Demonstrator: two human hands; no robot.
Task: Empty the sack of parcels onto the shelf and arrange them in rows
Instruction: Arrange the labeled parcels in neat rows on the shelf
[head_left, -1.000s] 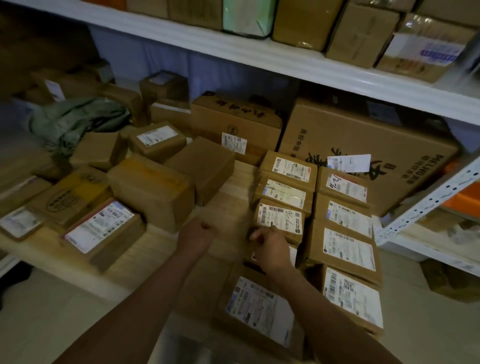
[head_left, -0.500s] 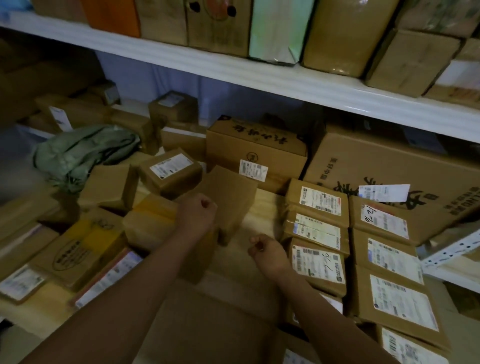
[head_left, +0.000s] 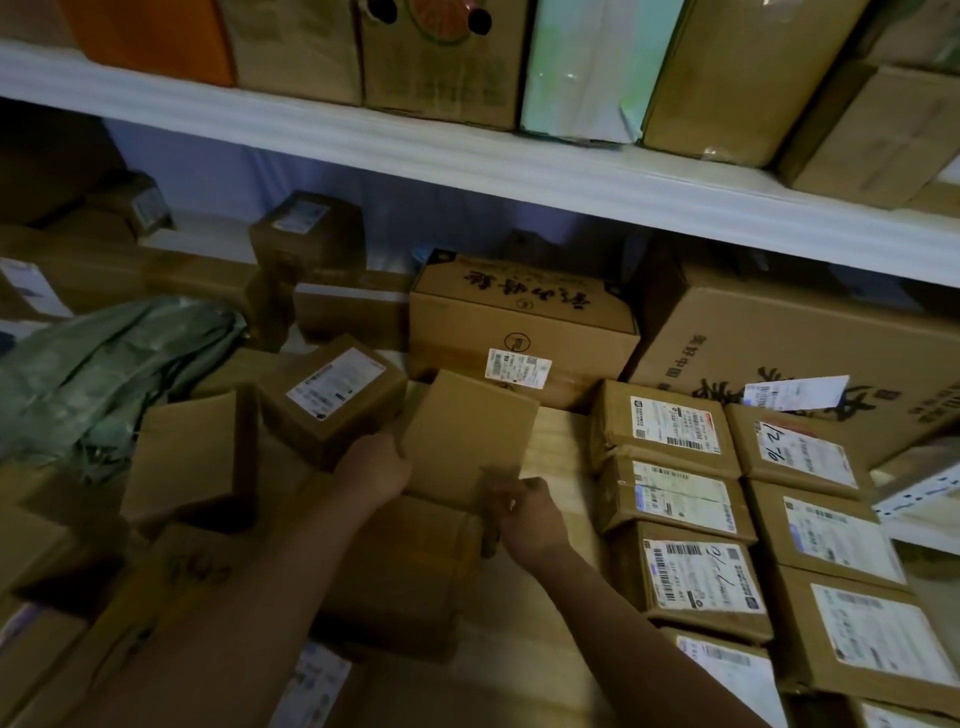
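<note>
A plain brown parcel (head_left: 467, 436) stands tilted in the middle of the wooden shelf (head_left: 558, 447). My left hand (head_left: 376, 470) grips its left edge, and my right hand (head_left: 527, 512) grips its lower right corner. To the right, labelled parcels lie flat in two neat rows (head_left: 675, 499). Loose parcels (head_left: 332, 397) lie jumbled on the left. The crumpled green sack (head_left: 98, 374) lies at the far left.
Two large cartons, one (head_left: 524, 322) at the back centre and one (head_left: 810, 358) at the back right, stand behind the rows. An upper white shelf (head_left: 467, 166) full of boxes hangs overhead. A white metal upright (head_left: 914, 488) stands at the right edge.
Both hands moved from the front row forward and left to the plain brown parcel and took hold of it. The view rose and moved closer to the shelf.
</note>
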